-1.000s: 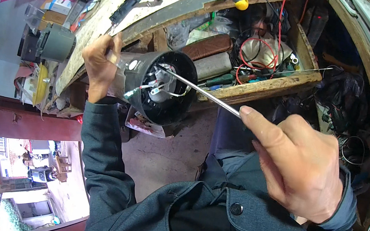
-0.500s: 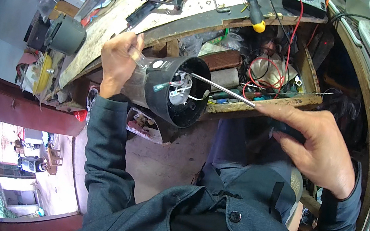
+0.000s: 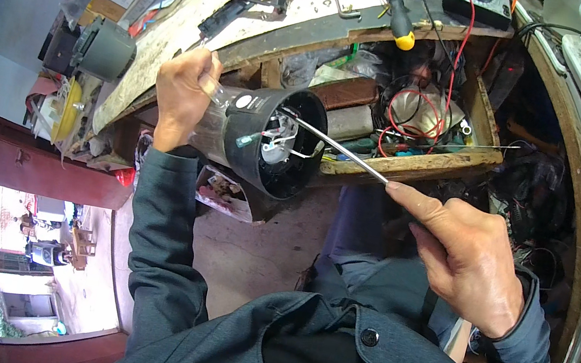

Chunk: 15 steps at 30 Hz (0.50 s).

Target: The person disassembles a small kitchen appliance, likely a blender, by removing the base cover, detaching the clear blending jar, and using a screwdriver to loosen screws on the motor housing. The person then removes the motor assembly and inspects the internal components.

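My left hand is closed around the clear handle of a see-through jug with a black cylindrical base. The jug is tipped on its side, and the base's open underside faces right. Inside the base show a white round part and white wires; a small pale green-tipped piece hangs over the rim. My right hand is closed on a screwdriver, its handle hidden in the palm. The forefinger lies along the long metal shaft. Its tip reaches into the base near the upper inner wall; exact contact cannot be made out.
Beyond the jug, an open wooden drawer holds tools, a red cable and plastic bags. Hex keys, a yellow-and-black screwdriver and a meter lie on the cluttered workbench. A box stands below the jug.
My right hand has moved left and down with the screwdriver, whose shaft now slopes more steeply. The jug and my left hand have shifted slightly left.
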Each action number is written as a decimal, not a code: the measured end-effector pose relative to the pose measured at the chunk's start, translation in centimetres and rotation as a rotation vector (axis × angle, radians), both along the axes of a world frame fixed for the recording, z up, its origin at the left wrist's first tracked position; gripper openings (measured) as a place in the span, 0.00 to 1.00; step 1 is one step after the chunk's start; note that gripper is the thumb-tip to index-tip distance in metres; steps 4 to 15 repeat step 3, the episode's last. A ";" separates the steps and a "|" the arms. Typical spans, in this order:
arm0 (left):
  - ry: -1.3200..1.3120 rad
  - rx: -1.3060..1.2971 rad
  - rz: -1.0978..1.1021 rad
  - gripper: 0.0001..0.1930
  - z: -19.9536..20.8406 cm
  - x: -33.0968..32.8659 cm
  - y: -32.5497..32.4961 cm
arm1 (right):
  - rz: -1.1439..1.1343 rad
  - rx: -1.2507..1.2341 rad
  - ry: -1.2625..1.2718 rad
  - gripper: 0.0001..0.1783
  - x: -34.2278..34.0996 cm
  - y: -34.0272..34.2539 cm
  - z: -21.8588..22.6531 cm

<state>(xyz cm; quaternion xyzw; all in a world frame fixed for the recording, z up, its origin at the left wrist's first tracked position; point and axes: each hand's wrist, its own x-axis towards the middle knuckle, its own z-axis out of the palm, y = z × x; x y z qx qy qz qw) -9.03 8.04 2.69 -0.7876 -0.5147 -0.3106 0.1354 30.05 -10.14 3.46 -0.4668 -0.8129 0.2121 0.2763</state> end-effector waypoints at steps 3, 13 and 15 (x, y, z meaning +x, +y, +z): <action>0.034 0.000 -0.010 0.17 0.2 -0.4 -0.2 | 0.015 0.005 -0.044 0.31 0.1 -0.3 -0.2; 0.034 0.000 -0.010 0.17 0.2 -0.4 -0.2 | 0.015 0.005 -0.044 0.31 0.1 -0.3 -0.2; 0.034 0.000 -0.010 0.17 0.2 -0.4 -0.2 | 0.015 0.005 -0.044 0.31 0.1 -0.3 -0.2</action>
